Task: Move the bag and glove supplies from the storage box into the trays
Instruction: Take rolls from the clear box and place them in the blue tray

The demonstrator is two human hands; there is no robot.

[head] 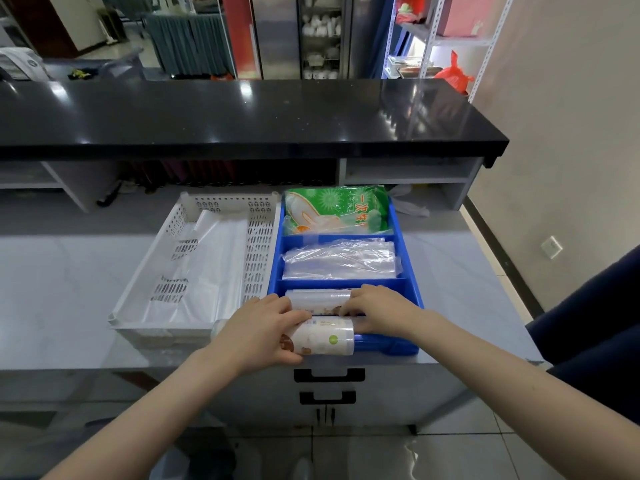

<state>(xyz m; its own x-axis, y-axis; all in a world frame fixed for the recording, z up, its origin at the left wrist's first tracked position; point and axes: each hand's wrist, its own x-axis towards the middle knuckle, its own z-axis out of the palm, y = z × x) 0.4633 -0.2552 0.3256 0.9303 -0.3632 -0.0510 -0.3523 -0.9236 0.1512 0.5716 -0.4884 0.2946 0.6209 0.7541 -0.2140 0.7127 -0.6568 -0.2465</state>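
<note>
A blue tray [410,271] with three compartments sits on the pale counter. Its far compartment holds a green pack of disposable gloves [337,209]; the middle one holds clear plastic bags [341,259]. In the near compartment lie rolls of bags [322,296]. My left hand [258,329] grips a labelled roll of bags [327,337] at the tray's near edge. My right hand [375,308] rests its fingers on the rolls in that near compartment, touching the held roll's right end. Left of the blue tray stands a white perforated basket [152,258] with clear plastic sheets [207,268] inside.
A black countertop [242,112] overhangs the back of the work surface, with open shelves beneath it. Drawer handles [329,375] sit below the counter's front edge. A dark-clothed person [595,327] stands at the right edge. A wall is at the right.
</note>
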